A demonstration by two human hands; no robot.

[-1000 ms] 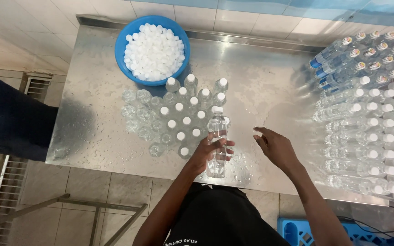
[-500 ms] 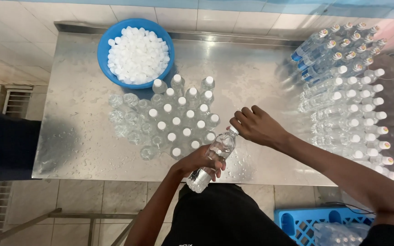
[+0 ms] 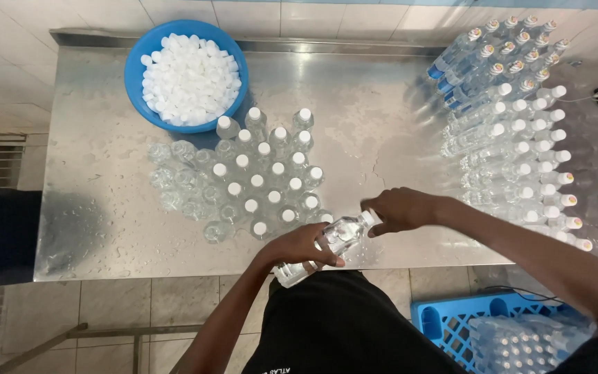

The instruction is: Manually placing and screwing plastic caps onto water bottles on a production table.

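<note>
- The left hand [image 3: 302,247] has its grip clamped around a clear plastic bottle [image 3: 327,246], tilted over the near edge of the steel worktop [image 3: 382,131].
- The right hand [image 3: 399,209] has its fingers closed on the bottle's white cap.
- A round blue bowl [image 3: 136,66] holds white caps at the far left.
- Capped bottles [image 3: 271,173] stand in rows just beyond the hands.
- More bottles [image 3: 520,131] lie stacked at the right.
- A blue crate [image 3: 444,318] sits on the floor.

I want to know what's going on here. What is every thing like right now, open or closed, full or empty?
Clear plastic bottle: tilted, gripped by left hand.
White cap: on the bottle's neck, under right hand fingers.
Blue round bowl: full of loose white caps.
Upright bottles: mostly capped, a few uncapped.
Stacked bottles: lying down, capped.
Blue crate: holds bottles.
</note>
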